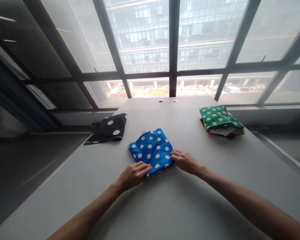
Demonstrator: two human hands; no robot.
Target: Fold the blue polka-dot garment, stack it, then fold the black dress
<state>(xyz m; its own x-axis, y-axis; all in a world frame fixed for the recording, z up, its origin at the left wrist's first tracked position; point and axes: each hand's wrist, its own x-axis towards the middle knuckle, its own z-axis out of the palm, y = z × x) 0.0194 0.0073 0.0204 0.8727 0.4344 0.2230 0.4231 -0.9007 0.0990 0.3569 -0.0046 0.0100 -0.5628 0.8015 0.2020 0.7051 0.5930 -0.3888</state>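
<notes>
Grey worktop (165, 206) before tall windows carries a folded blue white-dotted cloth (151, 150) at centre. Left hand (133, 174) and right hand (185, 160) rest flat, fingers extended, on its near corners, gripping nothing. Green dotted cloth (218, 118) tops a stack whose lower layers are obscured; black dotted cloth (110, 130) overhangs the left edge.
</notes>
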